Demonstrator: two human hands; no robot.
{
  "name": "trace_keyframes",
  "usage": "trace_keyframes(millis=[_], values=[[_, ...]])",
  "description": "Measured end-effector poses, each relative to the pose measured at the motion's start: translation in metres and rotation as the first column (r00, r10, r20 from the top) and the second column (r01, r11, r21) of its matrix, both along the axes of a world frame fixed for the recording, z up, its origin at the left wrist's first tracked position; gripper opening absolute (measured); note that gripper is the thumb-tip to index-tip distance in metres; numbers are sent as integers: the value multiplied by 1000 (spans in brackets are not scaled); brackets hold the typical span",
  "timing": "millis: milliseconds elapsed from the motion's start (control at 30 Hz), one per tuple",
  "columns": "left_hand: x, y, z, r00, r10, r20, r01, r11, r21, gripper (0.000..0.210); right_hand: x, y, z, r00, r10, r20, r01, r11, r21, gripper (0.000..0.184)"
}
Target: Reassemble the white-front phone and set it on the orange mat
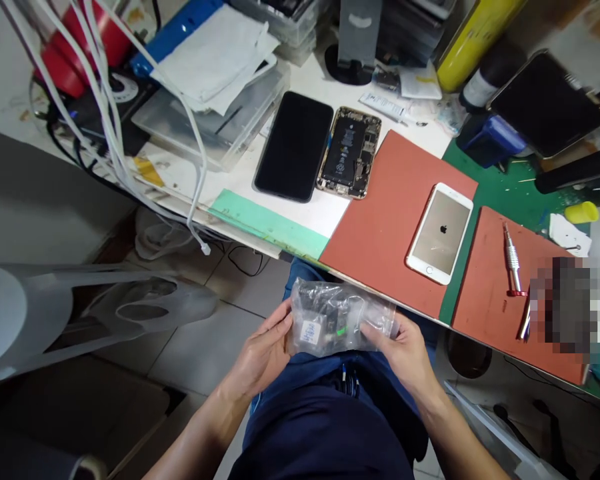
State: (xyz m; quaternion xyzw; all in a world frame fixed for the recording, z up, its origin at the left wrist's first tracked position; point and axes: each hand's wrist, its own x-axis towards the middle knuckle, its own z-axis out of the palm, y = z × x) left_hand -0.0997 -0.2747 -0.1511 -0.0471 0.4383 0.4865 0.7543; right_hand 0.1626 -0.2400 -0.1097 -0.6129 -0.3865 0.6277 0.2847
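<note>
Above my lap, just off the bench edge, I hold a clear plastic bag (330,313) with dark parts, a white label and a bit of green inside. My left hand (267,350) grips its left end. My right hand (403,343) pinches its right end, thumb on top. On the brown mat (375,220) lies a white phone (441,233), screen up with an apple logo on it. Further left are an opened phone (351,152) with its battery and board bare, and a black phone (295,147).
A screwdriver (513,260) lies on a second brown mat (485,267) at right. White cables (110,133) hang over the bench's left edge. A clear plastic box (240,137) carries papers (215,60). A yellow cylinder (475,43) and a dark-screened device (547,103) stand at the back right.
</note>
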Motion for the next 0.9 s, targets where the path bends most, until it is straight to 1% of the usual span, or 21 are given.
trace_keyframes(millis=[67,133,200,267,333,367,500,567,633,733,900], values=[[1,-2,-2,1000,8,-16,-8,1000,-14,36,-4,-1,0,997,-45,55,44,999,27,47],[1,-3,-3,1000,7,-27,-7,1000,-24,35,-8,-2,-1,996,-82,47,82,997,17,51],[1,-3,-4,1000,-6,-29,5,1000,-24,35,-11,-1,0,998,-66,-21,66,997,-26,51],[1,-2,-3,1000,-21,-17,21,1000,-10,35,-13,1,0,994,-11,-108,5,998,-57,47],[2,0,2,999,-39,-7,39,999,26,37,-14,3,1,984,21,-178,-32,998,-62,44],[2,2,6,999,-48,-6,49,998,50,38,-13,4,0,980,10,-200,-24,997,-70,44],[1,8,23,996,-90,-6,90,982,165,45,-7,5,-4,966,-109,-233,72,985,-159,45],[-2,11,29,994,-109,-12,109,971,214,48,-2,6,-5,960,-145,-241,106,980,-171,42],[-5,12,33,991,-129,-26,131,960,246,53,2,7,-4,956,-166,-243,129,978,-162,39],[-9,12,34,989,-143,-30,146,953,267,58,6,9,0,952,-180,-247,139,975,-173,40],[-11,11,35,990,-137,29,124,956,266,57,8,10,6,944,-173,-281,118,972,-201,42]])
